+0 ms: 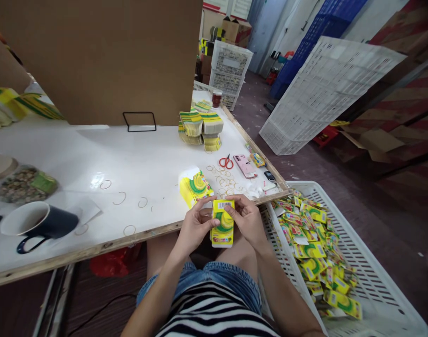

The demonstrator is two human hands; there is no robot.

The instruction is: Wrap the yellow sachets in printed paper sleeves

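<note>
Between both hands, just off the table's front edge, is a yellow printed card packet (222,229) with a green ring design and a barcode at its top. My left hand (199,224) grips its left side, thumb across the front. My right hand (247,217) pinches the upper right corner, its thumb near the barcode. Whether the packet is one piece or a thin stack, I cannot tell. Right behind my left hand, a stack of similar yellow cards (196,187) lies on the white table (158,164). Loose rubber bands (224,180) are scattered beside that stack.
Red-handled scissors (226,162), a pink phone (245,166) and bundled cards (202,126) lie farther back. A dark mug (55,222) stands left. At my right, a white crate (386,281) holds many yellow packets (312,250). A cardboard sheet (129,61) rises behind the table.
</note>
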